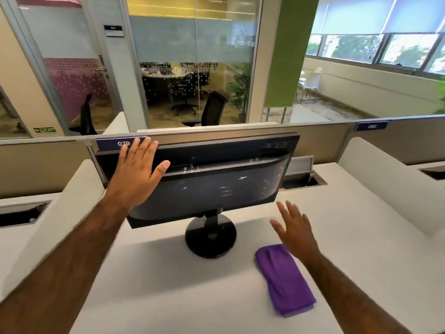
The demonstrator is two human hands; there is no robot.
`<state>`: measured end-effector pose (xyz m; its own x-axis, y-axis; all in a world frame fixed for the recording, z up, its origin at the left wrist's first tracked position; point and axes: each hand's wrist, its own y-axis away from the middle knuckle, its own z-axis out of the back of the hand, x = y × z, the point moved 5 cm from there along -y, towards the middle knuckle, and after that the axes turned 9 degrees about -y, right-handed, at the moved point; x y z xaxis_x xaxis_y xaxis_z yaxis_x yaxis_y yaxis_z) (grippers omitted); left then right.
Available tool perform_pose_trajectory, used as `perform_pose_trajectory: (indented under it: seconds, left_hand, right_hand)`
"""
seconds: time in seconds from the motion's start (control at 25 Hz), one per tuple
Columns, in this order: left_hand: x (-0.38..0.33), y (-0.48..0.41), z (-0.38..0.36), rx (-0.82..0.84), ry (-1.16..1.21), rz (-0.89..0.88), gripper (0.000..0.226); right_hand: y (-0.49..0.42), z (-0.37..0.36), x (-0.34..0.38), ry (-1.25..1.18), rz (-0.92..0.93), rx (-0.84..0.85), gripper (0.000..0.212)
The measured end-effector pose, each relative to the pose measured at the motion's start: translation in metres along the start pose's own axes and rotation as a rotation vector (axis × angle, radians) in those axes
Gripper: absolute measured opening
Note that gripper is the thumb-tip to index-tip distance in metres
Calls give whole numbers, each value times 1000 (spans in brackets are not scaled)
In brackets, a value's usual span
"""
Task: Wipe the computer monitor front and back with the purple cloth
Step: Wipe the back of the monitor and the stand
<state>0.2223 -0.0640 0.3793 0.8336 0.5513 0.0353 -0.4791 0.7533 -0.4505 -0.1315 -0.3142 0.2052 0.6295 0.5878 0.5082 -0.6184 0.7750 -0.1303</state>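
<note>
A black computer monitor [216, 179] stands on a round base [210, 237] in the middle of the white desk [168, 285], its glossy back side turned toward me. My left hand [137, 169] is spread flat over the monitor's upper left corner, fingers apart, holding nothing. A folded purple cloth [285, 278] lies flat on the desk to the right of the base. My right hand [296, 230] hovers open just above the cloth's far end, below the monitor's lower right corner, fingers spread and apart from both.
White curved dividers [385, 186] flank the desk on both sides. A beige partition [325, 138] with number tags runs behind the monitor. An open cable slot [304, 182] sits at the back right of the desk. Beyond are glass-walled rooms with office chairs.
</note>
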Motion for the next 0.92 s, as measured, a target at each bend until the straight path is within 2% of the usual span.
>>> perform_pose_trajectory:
  seconds: [0.12,0.32,0.52,0.64,0.8,0.84,0.88,0.92]
  left_hand:
    - [-19,-7,0,-12,12,-30,81]
    - [-46,-13,-4,-20,11,-17,77]
    - [-74,-19,-8,3,3,-46,76]
    - [-81,-26,-9,18,34,-46,74]
    - [-84,-29,-6,54,63,-46,73]
    - [-86,-30,-5,65,65,-54,73]
    - [-88,-30,-5,76,68,-62,73]
    - [-89,-31,-4,87,73,-66,72]
  right_hand:
    - [36,-58,-47,50,-67,171,108]
    - [62,-126,-85,173,-94,314,91]
    - [66,-155,-103,175,-112,267,70]
    - [67,-162,-109,182,-10,224,52]
    - [68,-170,-127,40,66,145,74]
    - [69,-175,-138,-30,26,134,81]
    - [65,-176,-143,-177,-34,181,92]
    - [55,-171,-147,-344,-117,149,97]
